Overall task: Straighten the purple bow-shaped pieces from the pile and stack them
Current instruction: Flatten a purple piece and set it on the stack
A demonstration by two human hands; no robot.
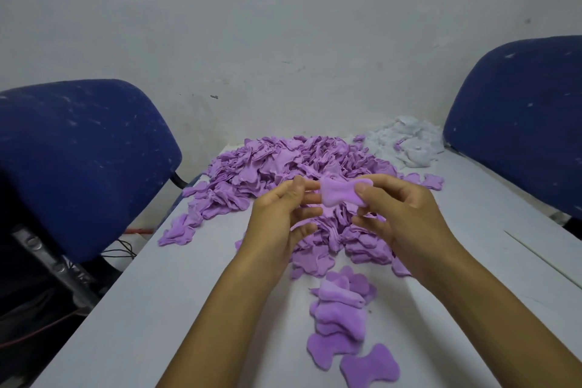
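Both hands (pixel 343 208) holding purple bow piece (pixel 338 194) above pile (pixel 283 167), stack (pixel 341 309) nearer

Two bare arms, nothing worn on them

Both forearms come into view uncovered from near the elbow down; no sleeve edge shows anywhere along them. The left hand (pixel 280 214) and the right hand (pixel 400 211) are bare too: no glove, no ring, no watch or band at either wrist that I can see. The nails are short and unpainted, the thumbnail of the right hand showing plainest. The arms are slim and smooth, with no marks or tape on them. Nothing more of the person comes into view.
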